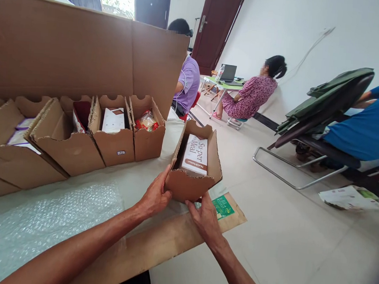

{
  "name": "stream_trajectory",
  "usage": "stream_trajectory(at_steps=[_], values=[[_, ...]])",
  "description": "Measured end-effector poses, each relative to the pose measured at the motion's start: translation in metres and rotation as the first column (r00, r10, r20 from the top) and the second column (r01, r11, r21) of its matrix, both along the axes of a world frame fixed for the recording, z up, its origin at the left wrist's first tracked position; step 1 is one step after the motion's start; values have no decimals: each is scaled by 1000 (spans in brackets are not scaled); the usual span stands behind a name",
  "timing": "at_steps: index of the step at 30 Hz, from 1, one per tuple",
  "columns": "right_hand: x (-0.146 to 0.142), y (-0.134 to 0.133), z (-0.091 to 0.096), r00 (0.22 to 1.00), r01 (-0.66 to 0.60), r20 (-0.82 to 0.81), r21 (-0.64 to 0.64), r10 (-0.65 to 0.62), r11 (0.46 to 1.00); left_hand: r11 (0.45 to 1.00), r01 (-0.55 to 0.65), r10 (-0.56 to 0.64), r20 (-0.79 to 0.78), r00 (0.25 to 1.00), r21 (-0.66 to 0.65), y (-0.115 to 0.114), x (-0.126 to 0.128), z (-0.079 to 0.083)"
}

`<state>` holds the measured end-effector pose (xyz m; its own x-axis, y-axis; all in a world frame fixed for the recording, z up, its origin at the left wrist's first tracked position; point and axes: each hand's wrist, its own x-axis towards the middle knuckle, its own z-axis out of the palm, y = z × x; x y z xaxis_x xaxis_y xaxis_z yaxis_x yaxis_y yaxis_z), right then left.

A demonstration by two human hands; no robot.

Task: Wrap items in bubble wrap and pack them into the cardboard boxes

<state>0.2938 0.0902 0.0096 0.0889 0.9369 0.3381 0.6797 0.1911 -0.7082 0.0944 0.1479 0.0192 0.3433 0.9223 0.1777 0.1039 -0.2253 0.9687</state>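
Observation:
Between my hands is an open-topped cardboard bin [189,186] with a notched front, tilted slightly. Inside it lies a white carton [197,153] printed "Su-per Meal" with a brown band. My left hand [154,196] grips the bin's left front corner, its thumb against the front wall. At the lower right front edge, my right hand [205,215] holds the bin from below, with some fingers hidden under it. The bin is near the right end of the table [169,236]. A green printed sheet [223,207] shows just behind my right hand.
Several similar bins [115,147] stand in a row at left, holding cartons and a red-and-clear packet [147,121]. A tall cardboard panel [84,55] rises behind them. Bubble wrap [55,219] covers the table's left. Two seated people and a reclining chair [327,148] are beyond.

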Motion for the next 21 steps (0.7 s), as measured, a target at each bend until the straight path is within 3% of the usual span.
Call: stream_trajectory(at_steps=[7,14,21], values=[[-12,45,1,997,7,-80,7,-6,1000,998,-31,30,15,999,56,48,5,12],[0,86,-3,999,-23,-35,26,24,999,992,-94,92,27,995,85,62,8,-4],[18,114,-1,999,46,19,-2,-46,999,997,-28,21,95,995,76,88,29,-7]])
